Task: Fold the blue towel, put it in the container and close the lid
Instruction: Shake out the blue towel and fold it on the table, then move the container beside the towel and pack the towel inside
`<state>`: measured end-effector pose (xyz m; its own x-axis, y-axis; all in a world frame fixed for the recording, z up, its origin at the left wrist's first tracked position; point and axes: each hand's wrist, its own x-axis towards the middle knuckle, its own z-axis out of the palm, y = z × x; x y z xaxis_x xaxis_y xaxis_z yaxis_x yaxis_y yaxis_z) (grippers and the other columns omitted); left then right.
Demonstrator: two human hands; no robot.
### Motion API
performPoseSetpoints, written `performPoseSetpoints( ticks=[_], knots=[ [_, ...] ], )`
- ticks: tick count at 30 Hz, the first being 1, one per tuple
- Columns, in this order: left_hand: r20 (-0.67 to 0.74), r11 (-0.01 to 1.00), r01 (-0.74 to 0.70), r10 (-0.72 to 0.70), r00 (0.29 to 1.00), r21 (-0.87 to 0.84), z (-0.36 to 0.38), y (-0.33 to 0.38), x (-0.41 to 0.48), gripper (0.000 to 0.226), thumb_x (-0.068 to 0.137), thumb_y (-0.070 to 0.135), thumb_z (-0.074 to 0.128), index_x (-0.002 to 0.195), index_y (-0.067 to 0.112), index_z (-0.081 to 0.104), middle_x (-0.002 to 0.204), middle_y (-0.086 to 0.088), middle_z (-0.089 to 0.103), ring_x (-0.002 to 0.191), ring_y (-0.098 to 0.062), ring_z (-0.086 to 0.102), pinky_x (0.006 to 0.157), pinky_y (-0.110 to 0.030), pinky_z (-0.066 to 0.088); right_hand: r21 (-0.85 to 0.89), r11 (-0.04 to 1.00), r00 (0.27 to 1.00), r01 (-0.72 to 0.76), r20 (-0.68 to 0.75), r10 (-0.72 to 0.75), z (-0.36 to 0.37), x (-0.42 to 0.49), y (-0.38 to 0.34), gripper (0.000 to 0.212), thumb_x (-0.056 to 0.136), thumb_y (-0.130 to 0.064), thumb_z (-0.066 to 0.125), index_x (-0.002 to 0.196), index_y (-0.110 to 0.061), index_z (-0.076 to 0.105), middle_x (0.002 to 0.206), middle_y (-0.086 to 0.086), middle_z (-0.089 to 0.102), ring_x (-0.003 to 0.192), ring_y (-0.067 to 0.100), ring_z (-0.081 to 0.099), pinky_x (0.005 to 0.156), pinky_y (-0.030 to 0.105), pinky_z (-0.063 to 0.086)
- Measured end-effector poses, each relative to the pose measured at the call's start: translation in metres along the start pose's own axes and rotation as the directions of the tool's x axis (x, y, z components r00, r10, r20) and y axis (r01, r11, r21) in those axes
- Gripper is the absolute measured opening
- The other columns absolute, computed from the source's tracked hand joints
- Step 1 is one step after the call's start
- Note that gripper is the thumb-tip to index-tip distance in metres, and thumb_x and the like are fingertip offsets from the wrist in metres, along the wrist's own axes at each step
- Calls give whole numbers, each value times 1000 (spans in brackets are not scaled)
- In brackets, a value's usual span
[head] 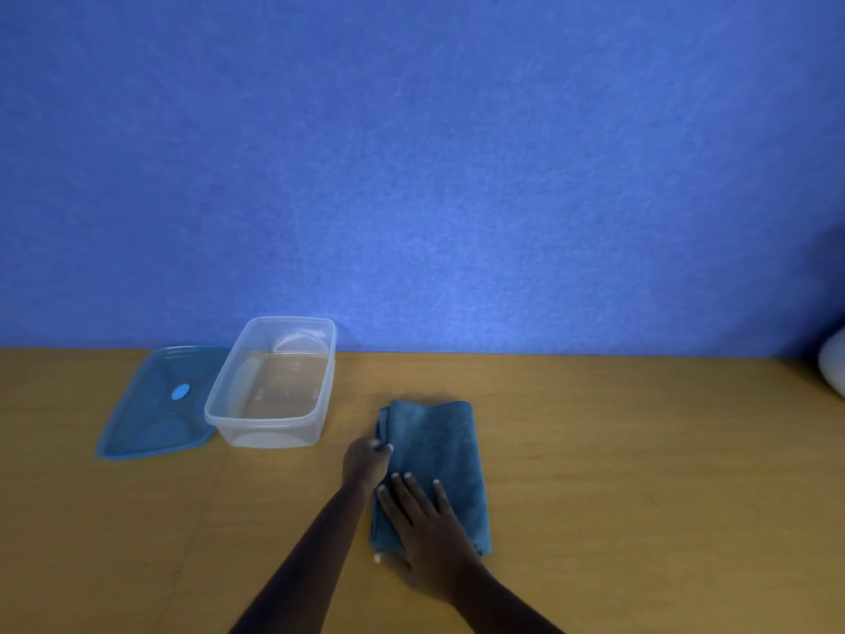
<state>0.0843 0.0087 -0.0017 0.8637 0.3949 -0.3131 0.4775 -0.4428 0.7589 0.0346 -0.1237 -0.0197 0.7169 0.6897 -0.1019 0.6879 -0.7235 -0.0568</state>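
Folded blue towel on the wooden worktop [594, 450], both hands on it

The blue towel [446, 450] lies right of the clear container [270, 432] — open, its blue lid [146, 418] flat just beside it; the right hand [430, 528] presses spread fingers on the towel, the left hand [366, 459] pinches its left edge.

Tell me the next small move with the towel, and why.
Probably fold the blue towel once more, far end toward the near end. It lies as a long strip, and looks longer than the open container beside it. The left hand already pinches its left edge, and the right hand lies flat on its near half. The lid lies off to the side.
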Motion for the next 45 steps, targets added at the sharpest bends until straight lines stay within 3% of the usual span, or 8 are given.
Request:
performPoseSetpoints(
  ticks=[6, 8, 12, 18, 24, 28, 32, 45],
  knots=[
    [-96, 1000, -6, 5, 995, -2, 7, -3, -1, 44, 91, 5, 51, 48, 2, 42, 51, -7, 37, 62, -20, 42, 61, -31, 31, 19, 998, 991, -67, 120, 64, 0, -1, -5, 80, 71, -75, 28, 120, -24, 65, 126, -5, 66, 116, 10, 62, 101, 45, 37],
    [-119, 1000, -2, 1, 993, -4, 9, 2, -4, 24, 91, 6, 50, 75, -9, 61, 67, -12, 53, 78, -28, 53, 71, -39, 42, 53, 996, 996, -66, 62, 62, -3, -1, -3, 76, 76, -73, 28, 125, -26, 61, 132, -4, 61, 122, 10, 57, 99, 39, 49],
    [-132, 995, 47, -35, 991, 86, 12, 5, -10, 41, 93, 13, 48, 132, 1, 43, 129, -22, 49, 119, -37, 49, 96, -42, 43, 315, 944, 992, -103, -37, 120, -10, 2, 13, 59, 93, -51, 30, 146, -26, 28, 154, -3, 28, 145, 11, 17, 120, 35, 11],
    [-144, 984, 110, -89, 985, 141, 16, -2, -16, 40, 95, 24, 47, 125, -1, 48, 128, -23, 51, 117, -38, 52, 95, -43, 46, 577, 618, 725, -534, -62, 686, -15, -2, 49, 49, 96, -28, 42, 142, -16, 31, 140, 6, 40, 127, 20, 41, 103, 33, 41],
    [-121, 994, 93, -85, 989, 63, 16, -2, -12, 35, 94, 21, 49, 119, -3, 55, 122, -22, 58, 113, -35, 54, 92, -40, 45, 812, 310, 708, -495, 171, 685, -11, -1, 61, 50, 94, -15, 48, 141, -12, 31, 131, 15, 53, 118, 29, 53, 94, 38, 48],
    [-8, 996, 1, -1, 1000, -94, 20, 6, -7, 15, 91, 16, 54, 84, 2, 55, 100, -23, 63, 96, -33, 59, 74, -33, 42, 831, 294, 674, -472, 125, 728, -16, 2, 80, 47, 93, -8, 47, 138, -15, 36, 124, 18, 57, 113, 31, 55, 88, 36, 48],
    [114, 984, -61, 80, 990, -168, 27, 21, -6, 32, 91, 14, 54, 120, -1, 58, 122, -17, 62, 114, -28, 57, 92, -32, 45, 829, 297, 618, -473, 72, 783, -24, 3, 111, 47, 92, -6, 46, 138, -14, 38, 122, 21, 58, 110, 35, 55, 86, 35, 47],
    [170, 882, -269, 218, 961, 388, 26, 7, 1, 55, 96, 22, 45, 146, 6, 28, 156, -7, 27, 141, -20, 32, 114, -29, 32, 747, 249, 417, -616, 42, 908, -33, -18, 208, 41, 91, -4, 43, 132, -8, 45, 120, 33, 52, 108, 46, 52, 88, 48, 46]
  ],
)
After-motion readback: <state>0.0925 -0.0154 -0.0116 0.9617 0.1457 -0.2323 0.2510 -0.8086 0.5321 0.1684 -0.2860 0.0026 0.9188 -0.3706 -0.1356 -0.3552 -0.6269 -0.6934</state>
